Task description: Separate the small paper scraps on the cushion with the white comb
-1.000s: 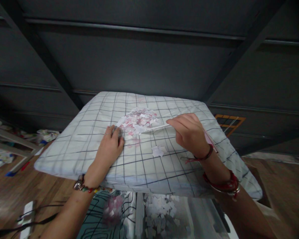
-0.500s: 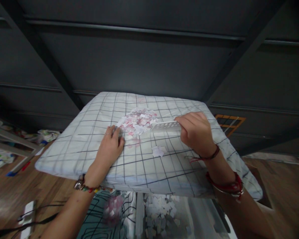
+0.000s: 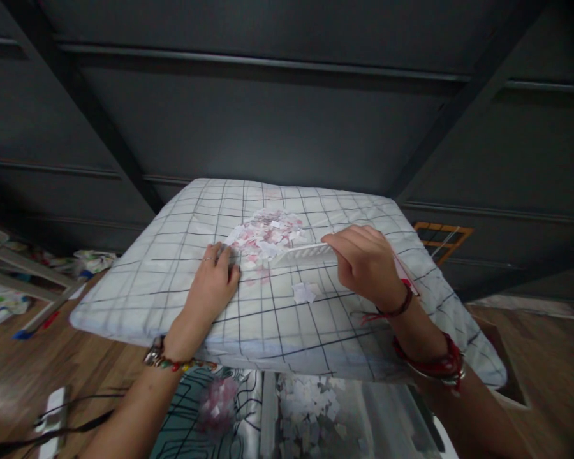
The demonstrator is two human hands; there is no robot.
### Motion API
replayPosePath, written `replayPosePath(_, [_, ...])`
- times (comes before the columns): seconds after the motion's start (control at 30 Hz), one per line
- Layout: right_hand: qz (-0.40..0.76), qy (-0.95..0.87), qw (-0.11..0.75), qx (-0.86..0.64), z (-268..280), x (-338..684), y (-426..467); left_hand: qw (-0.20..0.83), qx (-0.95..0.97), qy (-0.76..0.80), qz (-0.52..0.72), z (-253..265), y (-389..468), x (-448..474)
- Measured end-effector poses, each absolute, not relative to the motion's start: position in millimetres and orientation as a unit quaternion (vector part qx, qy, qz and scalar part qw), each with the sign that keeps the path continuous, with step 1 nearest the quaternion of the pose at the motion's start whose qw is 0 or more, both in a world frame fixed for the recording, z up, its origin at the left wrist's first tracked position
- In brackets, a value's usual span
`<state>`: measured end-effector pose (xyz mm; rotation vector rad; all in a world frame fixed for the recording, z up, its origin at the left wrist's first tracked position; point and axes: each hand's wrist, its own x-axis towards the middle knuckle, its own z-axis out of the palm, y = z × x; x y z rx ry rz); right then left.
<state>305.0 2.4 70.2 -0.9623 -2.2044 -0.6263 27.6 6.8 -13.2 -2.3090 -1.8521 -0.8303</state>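
Note:
A white slotted plastic piece (image 3: 299, 254), flat with a row of openings, is gripped at its right end by my right hand (image 3: 367, 266). Its left end reaches the lower right edge of a pile of white and pink paper scraps (image 3: 268, 234). My left hand (image 3: 210, 280) lies flat at the pile's left edge, fingers a little apart, holding nothing I can see. Nearer to me, a small cluster of white scraps (image 3: 305, 292) sits apart from the pile. All of this rests on a white surface with a dark grid-patterned cover (image 3: 157, 261).
Below the front edge stands a clear plastic bin (image 3: 380, 414) with paper scraps inside. Left of it, a pink see-through bundle (image 3: 217, 405) lies on patterned teal cloth. A pink-and-red flat item (image 3: 405, 274) is partly hidden behind my right wrist. Dark panels (image 3: 268, 121) rise behind.
My right hand has moved left and slightly toward me with the slotted piece, uncovering the pink-and-red item. The left hand has stayed in place.

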Motion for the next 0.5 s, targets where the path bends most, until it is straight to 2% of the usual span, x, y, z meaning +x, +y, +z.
replayPosePath(0.13, [-0.270,-0.827,0.326,-0.370,70.4,302.5,1.8,0.031,-0.748,-0.606,-0.269,-12.8,6.6,27.8])
replayPosePath(0.33, [-0.233,-0.844,0.330,-0.353,71.0,303.2,1.0,0.031,-0.749,-0.602,-0.275,-12.8,6.0,27.6])
replayPosePath(0.5, [-0.269,-0.832,0.326,-0.360,72.0,300.9,-0.6,0.029,-0.748,-0.602,-0.277,-13.2,5.6,27.4])
